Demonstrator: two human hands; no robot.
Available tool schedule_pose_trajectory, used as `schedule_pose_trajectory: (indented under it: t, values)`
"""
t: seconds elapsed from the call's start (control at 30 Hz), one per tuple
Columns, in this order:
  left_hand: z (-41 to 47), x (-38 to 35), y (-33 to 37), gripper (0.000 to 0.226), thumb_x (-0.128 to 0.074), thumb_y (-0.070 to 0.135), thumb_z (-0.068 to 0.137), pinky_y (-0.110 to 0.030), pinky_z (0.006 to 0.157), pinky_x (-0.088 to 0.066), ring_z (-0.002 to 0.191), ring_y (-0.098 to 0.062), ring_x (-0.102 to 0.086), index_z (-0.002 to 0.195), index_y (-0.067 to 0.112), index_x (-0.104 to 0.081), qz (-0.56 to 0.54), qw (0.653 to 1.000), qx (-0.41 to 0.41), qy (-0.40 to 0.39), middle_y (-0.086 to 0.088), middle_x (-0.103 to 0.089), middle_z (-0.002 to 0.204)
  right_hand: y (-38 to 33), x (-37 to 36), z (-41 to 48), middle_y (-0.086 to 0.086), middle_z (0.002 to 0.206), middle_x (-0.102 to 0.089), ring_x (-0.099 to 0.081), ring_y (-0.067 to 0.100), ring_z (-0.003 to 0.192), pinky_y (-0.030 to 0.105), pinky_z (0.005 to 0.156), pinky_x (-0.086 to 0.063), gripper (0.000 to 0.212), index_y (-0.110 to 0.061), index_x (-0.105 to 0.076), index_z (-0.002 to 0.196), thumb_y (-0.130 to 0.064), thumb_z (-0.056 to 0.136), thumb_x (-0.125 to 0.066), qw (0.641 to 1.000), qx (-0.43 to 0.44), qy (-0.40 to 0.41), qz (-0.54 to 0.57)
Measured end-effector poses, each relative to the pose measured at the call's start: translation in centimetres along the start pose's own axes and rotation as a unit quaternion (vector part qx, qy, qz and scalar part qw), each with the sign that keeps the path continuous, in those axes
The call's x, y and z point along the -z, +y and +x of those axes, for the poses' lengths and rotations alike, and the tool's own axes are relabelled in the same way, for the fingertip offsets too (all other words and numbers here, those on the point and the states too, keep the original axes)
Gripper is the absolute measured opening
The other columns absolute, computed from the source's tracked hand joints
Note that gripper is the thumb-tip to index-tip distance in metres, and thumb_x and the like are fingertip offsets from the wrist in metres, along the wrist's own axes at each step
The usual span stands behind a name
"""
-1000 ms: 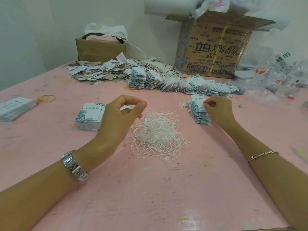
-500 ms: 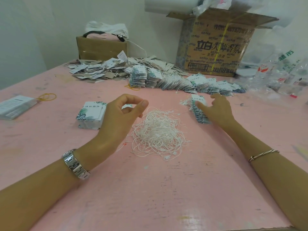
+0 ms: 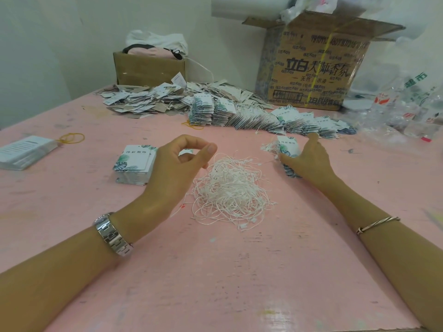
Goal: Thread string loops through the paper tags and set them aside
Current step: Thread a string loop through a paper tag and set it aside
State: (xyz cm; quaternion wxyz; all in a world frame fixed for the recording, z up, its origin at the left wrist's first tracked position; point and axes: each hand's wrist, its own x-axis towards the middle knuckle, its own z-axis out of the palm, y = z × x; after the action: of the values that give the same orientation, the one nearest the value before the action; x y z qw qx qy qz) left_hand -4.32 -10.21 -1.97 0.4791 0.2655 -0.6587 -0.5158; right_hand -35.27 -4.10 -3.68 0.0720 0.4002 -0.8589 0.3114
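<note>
Left hand [image 3: 182,164] pinches a white string loop [image 3: 205,166] for threading; spread right hand [image 3: 309,161] settles finished leaf-printed paper tags [image 3: 286,146], centre-right.

String loops [image 3: 230,190]: white, thin, tangled in one loose pile mid-table [image 3: 215,271]. Stacked tags [image 3: 134,164]: white card, green leaf print, neat flat stack left of the pile. Strung tags [image 3: 286,149]: small fanned bunch right of the pile. Tag row [image 3: 263,116]: long, overlapping, farther back.

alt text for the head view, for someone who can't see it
Two bare hands over a pink table: left hand curled beside a pile of white strings, right hand touching a small stack of tags. A bigger heap lies behind.
</note>
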Motion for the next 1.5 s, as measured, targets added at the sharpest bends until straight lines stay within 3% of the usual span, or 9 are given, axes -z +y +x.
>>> schedule_pose_trajectory:
  t: [0.2, 0.37, 0.57, 0.73, 0.9, 1.07, 1.3, 1.4, 1.5]
  values:
    - [0.0, 0.0, -0.2, 0.018, -0.073, 0.035, 0.082, -0.009, 0.044, -0.034, 0.045, 0.002, -0.047, 0.090, 0.020, -0.067, 0.015, 1.000, -0.008, -0.006, 0.011, -0.064, 0.056, -1.5, 0.9, -1.0, 0.021, 0.130, -0.049, -0.044, 0.038, 0.121, 0.046, 0.096, -0.039, 0.075, -0.001, -0.042, 0.136, -0.052, 0.087, -0.064, 0.996, 0.027, 0.042, -0.075]
    - [0.1, 0.3, -0.8, 0.011, -0.071, 0.043, 0.083, -0.010, 0.058, -0.040, 0.067, 0.002, -0.056, 0.086, 0.033, -0.068, 0.143, 0.988, -0.054, -0.034, 0.013, -0.067, 0.092, -5.0, 2.3, -3.7, -0.001, 0.093, -0.067, -0.056, 0.013, 0.087, 0.032, 0.076, -0.045, 0.022, -0.011, -0.071, 0.096, -0.033, 0.093, -0.064, 0.971, 0.196, -0.027, 0.138]
    - [-0.4, 0.4, -1.2, 0.008, -0.068, 0.049, 0.085, -0.032, 0.074, -0.047, 0.079, -0.010, -0.054, 0.086, 0.040, -0.068, 0.242, 0.964, -0.081, -0.077, 0.011, -0.059, 0.097, -8.8, 2.1, -7.7, -0.007, 0.095, -0.068, -0.053, 0.009, 0.089, 0.016, 0.074, -0.036, 0.019, -0.025, -0.074, 0.099, -0.038, 0.091, -0.065, 0.917, 0.314, -0.169, 0.176]
    - [-0.8, 0.1, -0.7, 0.016, -0.068, 0.045, 0.085, -0.018, 0.072, -0.039, 0.081, -0.003, -0.050, 0.097, 0.035, -0.070, 0.282, 0.949, -0.105, -0.095, 0.014, -0.054, 0.098, -9.6, 1.6, -8.7, -0.004, 0.091, -0.064, -0.051, 0.016, 0.091, 0.027, 0.078, -0.041, 0.016, -0.027, -0.075, 0.094, -0.040, 0.087, -0.069, 0.911, 0.339, -0.183, 0.148]
    - [-0.8, -0.1, -0.6, 0.020, -0.070, 0.041, 0.086, -0.006, 0.073, -0.033, 0.086, 0.013, -0.044, 0.104, 0.032, -0.069, 0.313, 0.936, -0.125, -0.103, 0.015, -0.051, 0.101, -9.6, 1.6, -8.6, 0.000, 0.085, -0.067, -0.051, 0.022, 0.084, 0.045, 0.077, -0.044, 0.009, -0.024, -0.078, 0.091, -0.030, 0.086, -0.073, 0.912, 0.348, -0.143, 0.162]
    - [-0.8, -0.3, -0.4, 0.027, -0.069, 0.043, 0.086, -0.028, 0.083, -0.041, 0.089, -0.001, -0.042, 0.107, 0.028, -0.071, 0.326, 0.932, -0.146, -0.066, 0.009, -0.054, 0.107, -9.8, 1.8, -8.7, 0.001, 0.080, -0.069, -0.053, 0.022, 0.076, 0.051, 0.071, -0.045, 0.013, -0.017, -0.079, 0.093, -0.026, 0.087, -0.072, 0.908, 0.372, -0.069, 0.179]
    - [-1.0, -0.6, 0.5, 0.013, -0.075, 0.029, 0.084, -0.019, 0.075, -0.041, 0.080, -0.014, -0.053, 0.092, 0.019, -0.076, 0.219, 0.957, -0.179, -0.065, 0.006, -0.062, 0.094, -10.5, 3.0, -9.1, 0.001, 0.079, -0.069, -0.054, 0.024, 0.071, 0.048, 0.066, -0.042, 0.010, -0.012, -0.079, 0.090, -0.020, 0.086, -0.075, 0.866, 0.473, 0.081, 0.141]
    - [-0.9, -0.7, 0.6, 0.012, -0.073, 0.028, 0.086, -0.022, 0.073, -0.041, 0.077, -0.013, -0.054, 0.086, 0.017, -0.076, 0.175, 0.966, -0.180, -0.056, 0.005, -0.065, 0.088, -10.8, 3.5, -9.4, 0.001, 0.080, -0.068, -0.055, 0.022, 0.071, 0.037, 0.068, -0.045, 0.009, -0.013, -0.078, 0.089, -0.020, 0.088, -0.073, 0.874, 0.437, 0.035, 0.212]
    - [-0.8, -0.3, 1.0, 0.008, -0.071, 0.028, 0.088, -0.011, 0.070, -0.035, 0.076, -0.006, -0.052, 0.088, 0.021, -0.074, 0.169, 0.966, -0.191, -0.040, 0.005, -0.066, 0.092, -10.6, 4.0, -9.2, 0.002, 0.080, -0.066, -0.051, 0.019, 0.070, 0.028, 0.066, -0.038, 0.011, -0.017, -0.074, 0.088, -0.027, 0.090, -0.068, 0.878, 0.350, -0.117, 0.304]
